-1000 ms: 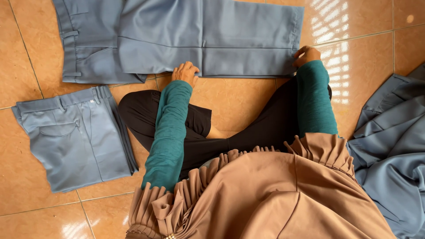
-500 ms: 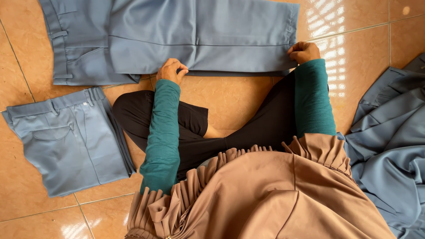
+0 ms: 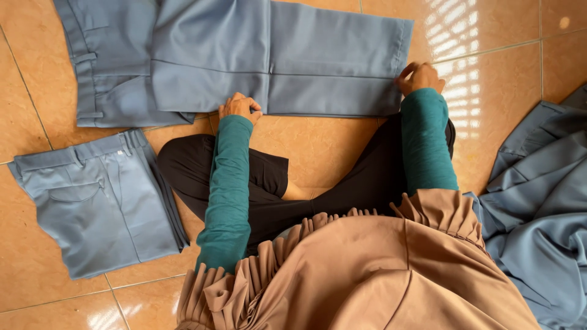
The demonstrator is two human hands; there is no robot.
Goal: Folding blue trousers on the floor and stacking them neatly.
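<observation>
Hands pinching grey trousers, folded pair beside, seemingly unfolded heap right

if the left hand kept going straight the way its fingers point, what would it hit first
The left hand already rests at the near edge of the spread grey-blue trousers, so it would probably slide straight onto that cloth, toward the lengthwise seam; nothing else lies in that line.

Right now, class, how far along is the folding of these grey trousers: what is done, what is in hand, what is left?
Done: one folded pair lies on the tiled floor at the left. In hand: a second pair lies flat, the left hand gripping its near edge mid-length and the right hand pinching the hem corner. Left: a loose heap of grey cloth at the right, unfolded.
</observation>
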